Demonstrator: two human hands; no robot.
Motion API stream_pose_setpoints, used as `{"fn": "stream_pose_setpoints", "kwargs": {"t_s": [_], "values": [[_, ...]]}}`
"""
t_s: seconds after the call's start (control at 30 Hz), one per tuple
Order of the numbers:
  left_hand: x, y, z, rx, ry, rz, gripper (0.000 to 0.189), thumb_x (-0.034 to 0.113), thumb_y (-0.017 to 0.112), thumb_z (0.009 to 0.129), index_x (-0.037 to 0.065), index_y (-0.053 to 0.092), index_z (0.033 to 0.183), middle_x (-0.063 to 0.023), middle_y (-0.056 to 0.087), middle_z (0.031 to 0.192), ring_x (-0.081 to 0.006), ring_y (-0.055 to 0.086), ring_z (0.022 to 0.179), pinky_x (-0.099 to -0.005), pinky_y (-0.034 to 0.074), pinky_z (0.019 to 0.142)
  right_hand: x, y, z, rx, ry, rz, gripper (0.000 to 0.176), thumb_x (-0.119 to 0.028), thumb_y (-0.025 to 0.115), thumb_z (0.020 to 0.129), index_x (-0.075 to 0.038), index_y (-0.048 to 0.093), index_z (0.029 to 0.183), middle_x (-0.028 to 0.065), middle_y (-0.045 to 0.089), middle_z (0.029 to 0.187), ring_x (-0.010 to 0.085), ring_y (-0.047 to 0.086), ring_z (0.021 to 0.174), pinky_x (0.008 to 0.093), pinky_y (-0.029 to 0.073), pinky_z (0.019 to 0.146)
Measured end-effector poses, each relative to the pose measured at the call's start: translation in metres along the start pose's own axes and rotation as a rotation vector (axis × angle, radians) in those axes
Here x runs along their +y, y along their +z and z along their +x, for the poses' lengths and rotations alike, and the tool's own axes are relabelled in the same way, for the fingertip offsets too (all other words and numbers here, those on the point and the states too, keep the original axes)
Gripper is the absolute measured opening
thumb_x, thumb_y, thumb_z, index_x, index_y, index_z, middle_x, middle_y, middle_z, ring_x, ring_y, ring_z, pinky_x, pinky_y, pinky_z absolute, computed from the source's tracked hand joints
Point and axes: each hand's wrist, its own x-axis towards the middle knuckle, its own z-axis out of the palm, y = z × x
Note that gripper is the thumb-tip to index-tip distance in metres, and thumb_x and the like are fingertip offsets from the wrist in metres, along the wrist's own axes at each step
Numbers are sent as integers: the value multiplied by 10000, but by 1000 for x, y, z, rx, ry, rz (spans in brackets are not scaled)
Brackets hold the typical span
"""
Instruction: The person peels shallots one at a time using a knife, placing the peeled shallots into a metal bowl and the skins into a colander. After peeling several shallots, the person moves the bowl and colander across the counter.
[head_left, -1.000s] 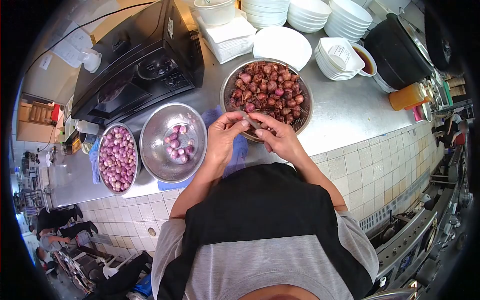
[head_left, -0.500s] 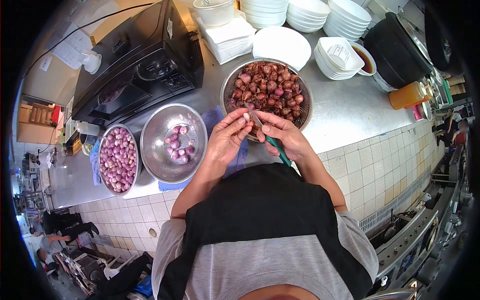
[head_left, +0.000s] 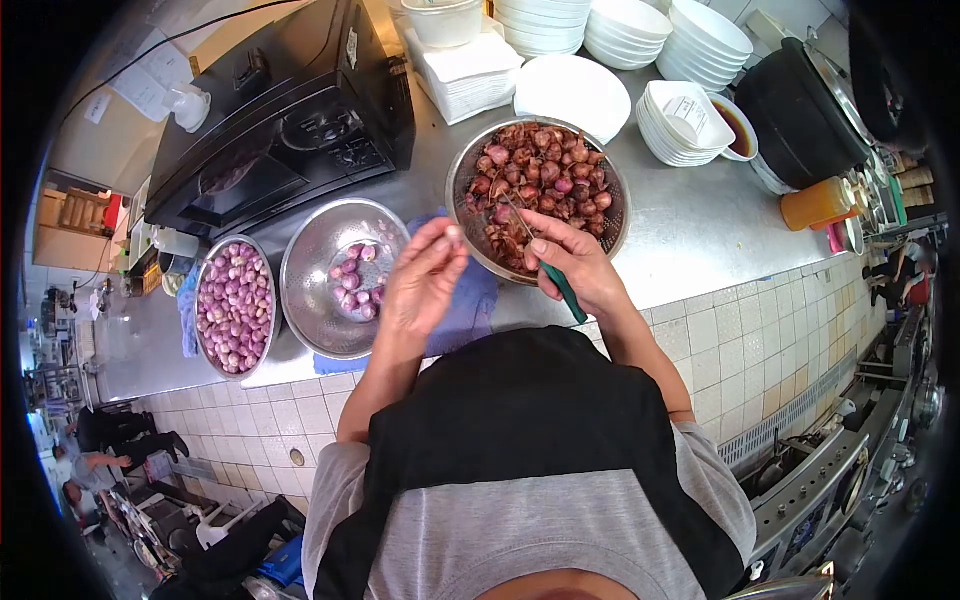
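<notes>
My right hand (head_left: 580, 268) is wrapped round the green handle of a small knife (head_left: 566, 294), its blade pointing up over the near rim of the colander (head_left: 622, 235) of unpeeled red shallots (head_left: 548, 172). My left hand (head_left: 426, 278) is raised left of that colander with fingertips pinched together; what they hold is too small to make out. Further left, a steel colander (head_left: 310, 300) contains several peeled shallots (head_left: 350, 290). Beside it, an oval colander (head_left: 272, 340) is full of peeled purple shallots (head_left: 235, 305).
A black microwave (head_left: 280, 150) stands at the back left. White napkins (head_left: 470, 85), a white plate (head_left: 570, 95) and stacked bowls (head_left: 680, 120) line the back. A black pot (head_left: 800, 110) and orange bottles (head_left: 815, 203) are at right. A blue cloth (head_left: 470, 305) lies near the edge.
My left hand has moved left, away from the knife and my right hand. My right hand still holds the knife over the rim. The view has shifted slightly.
</notes>
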Motion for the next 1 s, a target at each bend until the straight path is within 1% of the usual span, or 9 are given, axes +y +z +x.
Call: {"fn": "stream_pose_setpoints", "kwargs": {"t_s": [0.07, 0.13, 0.23, 0.27, 0.3, 0.47, 0.7, 0.8, 1.0], "values": [[20, -14, -10, 43, 68, 72, 261, -29, 538, 868, -2, 567, 1126, -102, 620, 1000, -147, 625, 814, -210, 544, 703, 6, -9, 3, 3, -6, -76, 411, -154, 525, 923, -72, 454, 1319, 21, 550, 775, 82, 469, 487, 211, 360, 422], [38, -36, -19, 201, 232, 510, 329, -9, 585, 846, 3, 550, 1173, -58, 614, 973, -117, 603, 767, -186, 475, 606, 7, -11, 5, 2, -13, -152, 388, -154, 523, 923, -61, 468, 1296, 30, 565, 779, 86, 481, 488, 214, 366, 423], [50, -42, -28, 377, 411, 482, 378, -14, 598, 830, 9, 537, 1202, -36, 574, 1003, -94, 563, 813, -189, 409, 608, 4, -10, 7, 2, -58, -157, 284, -144, 525, 923, -35, 467, 1178, 76, 609, 789, 98, 504, 485, 216, 384, 425], [52, -41, -32, 420, 397, 394, 392, -35, 583, 821, -2, 525, 1207, -44, 547, 1031, -123, 554, 893, -217, 451, 748, 3, -9, 8, -8, -45, -150, 231, -143, 527, 921, -48, 449, 1117, 88, 617, 797, 103, 511, 483, 220, 390, 421], [52, -43, -32, 424, 399, 393, 392, -35, 583, 821, -2, 525, 1207, -44, 547, 1031, -123, 554, 893, -217, 451, 748, 3, -9, 9, -20, -32, -144, 186, -141, 528, 920, -61, 430, 1056, 100, 625, 805, 108, 519, 480, 224, 396, 417], [41, -29, -20, 181, 268, 130, 415, -90, 495, 814, -50, 467, 1226, -138, 536, 1163, -255, 534, 1103, -325, 419, 1008, 5, -11, 12, -39, -24, -101, 148, -153, 523, 926, -85, 419, 1007, 107, 631, 813, 112, 527, 468, 224, 402, 403], [-4, 34, -3, -153, 38, 452, 361, -11, 534, 870, -3, 475, 1226, -152, 579, 1135, -217, 569, 1058, -290, 456, 917, 9, -16, 9, -15, -23, -84, 166, -194, 501, 941, -69, 425, 1018, 96, 621, 805, 116, 532, 472, 233, 413, 393], [-20, 40, 7, -202, 236, 875, 299, -9, 597, 847, 30, 538, 1137, -104, 578, 1146, -138, 562, 1013, -272, 456, 871, 9, -15, 7, 1, -17, -63, 175, -196, 496, 942, -59, 432, 1029, 97, 619, 809, 119, 534, 468, 236, 421, 388], [-31, 38, 18, -168, 676, 1355, 215, -21, 647, 793, 23, 616, 1001, -96, 603, 1043, -156, 607, 922, -285, 509, 773, 8, -13, 4, 29, -27, -49, 179, -196, 502, 938, -52, 448, 1028, 85, 598, 831, 119, 533, 462, 230, 419, 376]]}}
